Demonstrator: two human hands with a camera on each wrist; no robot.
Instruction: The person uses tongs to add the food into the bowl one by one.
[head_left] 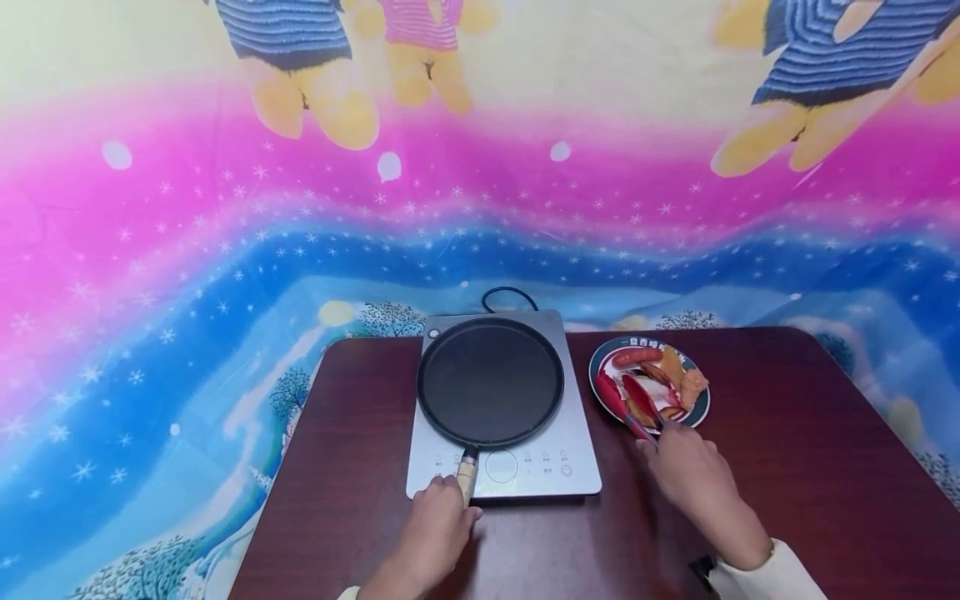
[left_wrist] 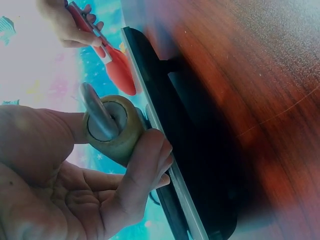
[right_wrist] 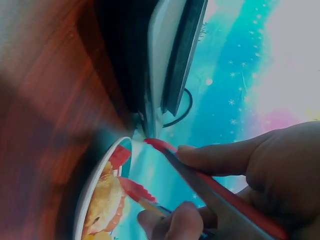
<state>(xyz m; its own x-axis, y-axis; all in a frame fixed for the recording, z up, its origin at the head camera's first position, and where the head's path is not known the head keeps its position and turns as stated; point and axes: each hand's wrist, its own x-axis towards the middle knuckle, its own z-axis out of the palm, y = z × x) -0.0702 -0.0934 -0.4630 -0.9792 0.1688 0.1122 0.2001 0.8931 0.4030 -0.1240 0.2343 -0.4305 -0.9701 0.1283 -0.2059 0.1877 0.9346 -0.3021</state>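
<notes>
My left hand grips the pale handle of a round black flat pan. In the left wrist view a metal hanging loop shows at the handle's end. My right hand holds red-tipped tongs over a dark-rimmed plate at the right. The tongs' red tips stand apart; in the right wrist view the lower tip is right at the food. On the plate lie a reddish sausage and several brown and yellowish food pieces.
Under the pan stands a silver induction cooker, its black cord looping behind it. Both cooker and plate are on a dark red-brown table. Beyond its back edge hangs a colourful printed backdrop.
</notes>
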